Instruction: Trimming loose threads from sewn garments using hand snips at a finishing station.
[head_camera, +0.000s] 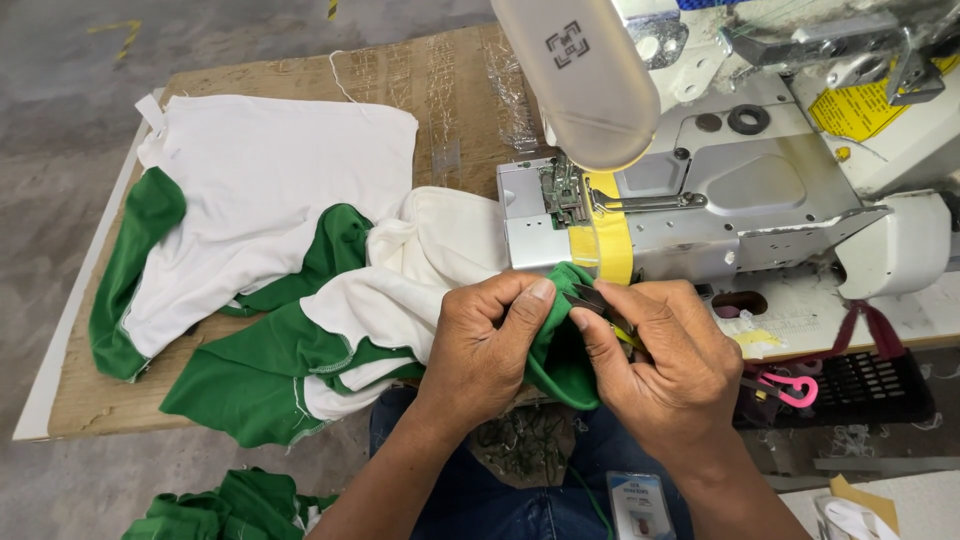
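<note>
Soft green-and-white knit garment (560, 340) bunches limply as my left hand (480, 350) pinches its edge; right hand (665, 360) grips small thread snips (590, 297).

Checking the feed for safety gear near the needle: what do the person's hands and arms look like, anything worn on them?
Both are bare: the left hand and right hand wear no gloves, rings or finger guards that can be seen. The forearms show no sleeves, watch or bands up to the frame edge. Nails are short and unpainted.
</note>
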